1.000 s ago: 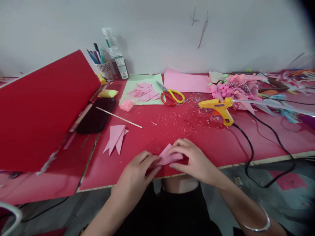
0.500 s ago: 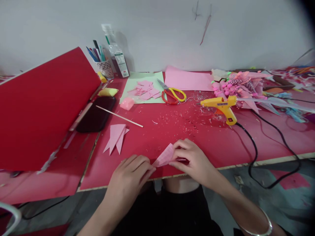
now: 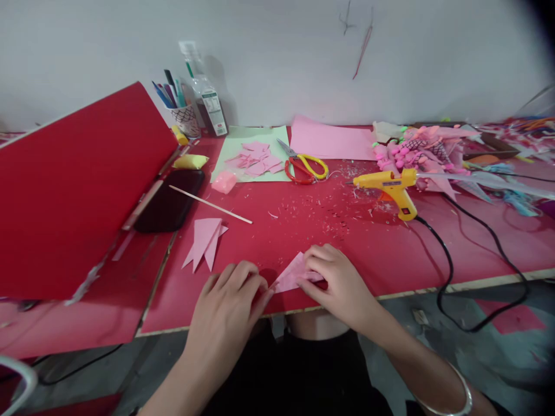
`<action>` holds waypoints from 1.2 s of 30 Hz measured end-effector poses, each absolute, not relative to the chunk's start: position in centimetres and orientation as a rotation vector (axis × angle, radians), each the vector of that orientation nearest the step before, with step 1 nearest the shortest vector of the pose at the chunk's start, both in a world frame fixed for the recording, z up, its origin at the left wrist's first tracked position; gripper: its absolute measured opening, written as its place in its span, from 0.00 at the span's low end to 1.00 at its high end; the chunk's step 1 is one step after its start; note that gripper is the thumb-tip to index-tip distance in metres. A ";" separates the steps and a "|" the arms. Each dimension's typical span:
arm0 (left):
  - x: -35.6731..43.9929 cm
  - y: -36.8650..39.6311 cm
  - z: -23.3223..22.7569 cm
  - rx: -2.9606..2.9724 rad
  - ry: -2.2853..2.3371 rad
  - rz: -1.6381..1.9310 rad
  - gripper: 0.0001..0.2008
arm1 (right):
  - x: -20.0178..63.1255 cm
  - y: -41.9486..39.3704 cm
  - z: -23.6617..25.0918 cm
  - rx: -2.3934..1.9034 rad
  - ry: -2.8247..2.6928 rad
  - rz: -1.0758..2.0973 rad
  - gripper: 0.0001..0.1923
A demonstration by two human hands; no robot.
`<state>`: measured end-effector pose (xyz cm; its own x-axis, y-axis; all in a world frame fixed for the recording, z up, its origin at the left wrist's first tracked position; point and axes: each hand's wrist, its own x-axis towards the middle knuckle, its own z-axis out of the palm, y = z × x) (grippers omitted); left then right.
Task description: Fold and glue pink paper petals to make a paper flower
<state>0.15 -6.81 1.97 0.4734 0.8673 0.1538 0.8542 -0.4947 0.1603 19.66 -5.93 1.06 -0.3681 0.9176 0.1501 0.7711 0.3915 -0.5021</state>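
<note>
A pink paper piece [image 3: 291, 275], partly folded into a pointed shape, lies low over the front edge of the red table [image 3: 255, 248]. My left hand [image 3: 232, 297] pinches its narrow left tip between thumb and fingers. On the wider right end, my right hand [image 3: 333, 280] is closed, thumb below and curled fingers above, covering part of the paper. Left of my hands rest several pink paper cutouts [image 3: 205, 241] with pointed ends. A thin wooden stick [image 3: 212, 205] lies behind them.
A yellow glue gun [image 3: 392, 188] with a black cord [image 3: 448, 271] lies at right. Scissors [image 3: 306, 164] rest beside pink scraps [image 3: 255, 159] on green paper. Pink cones [image 3: 427, 150] are heaped back right. A phone [image 3: 171, 202] and a tilted red board [image 3: 82, 190] occupy the left.
The right fingers have shifted slightly left over the paper, and its right flap now lies flatter. My left hand still pinches the tip, its fingers a little more raised.
</note>
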 end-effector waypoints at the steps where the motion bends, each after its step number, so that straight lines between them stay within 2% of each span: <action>1: 0.1 -6.7 2.0 2.646 1.537 0.319 0.11 | 19.6 -5.9 1.0 -1.462 -2.249 0.487 0.09; 6: -0.7 -5.8 2.2 2.726 1.453 0.236 0.08 | 19.4 -5.8 0.9 -1.489 -2.245 0.460 0.08; 14: 0.1 -8.0 1.1 3.109 0.884 0.451 0.14 | 19.4 -5.8 1.2 -1.504 -2.256 0.453 0.08; 20: 1.5 -9.4 -0.8 3.104 1.076 0.454 0.18 | 19.4 -5.8 1.0 -1.508 -2.215 0.473 0.08; 36: -1.7 -8.7 -0.1 3.029 1.322 0.489 0.18 | 19.5 -6.0 0.8 -1.564 -2.238 0.385 0.05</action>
